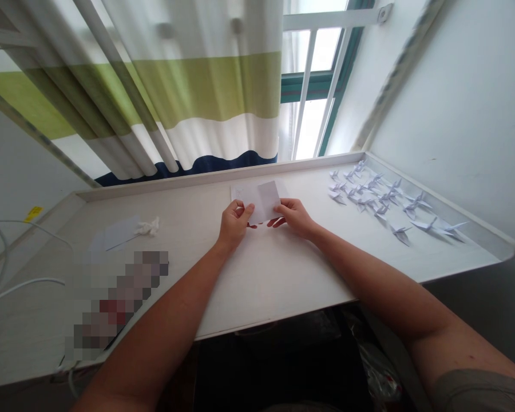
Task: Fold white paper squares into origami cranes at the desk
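Both hands are on 1 white paper sheet (257, 200), mid-table, toward the far edge near the window sill side.

Left hand (236, 220): pinching the sheet's lower-left edge, thumb on top, fingers curled under. Grasping the sheet, not clenched empty.

Right hand (294, 216): pinching the lower-right edge, thumb on top, fingers partly tucked under the paper. Also grasping the sheet.

Sheet position relative to hands: it extends up and away from both, its near edge held between the 2 grips and the rest lying past the fingertips. A lighter rectangular panel shows on its right half, looks like a folded-over flap. Can't tell whether the far edge rests on the table (261, 274) or is lifted slightly.

Around it:
- Right side of the table: a cluster of small folded paper cranes (377, 194), laid out in loose rows, well apart from the right hand.
- Left side: a flat spare sheet (118, 233) with a small crumpled white scrap (149, 227) touching its right end, well apart from the left hand.
- Near-left corner: a pixelated patch, contents unreadable.
- Far left: white cables (8, 274) running off the table edge.
- Behind: striped curtain (189, 91) in white, green and navy, and a green-framed window (321, 86).

Both forearms are bare and come in from the near edge.
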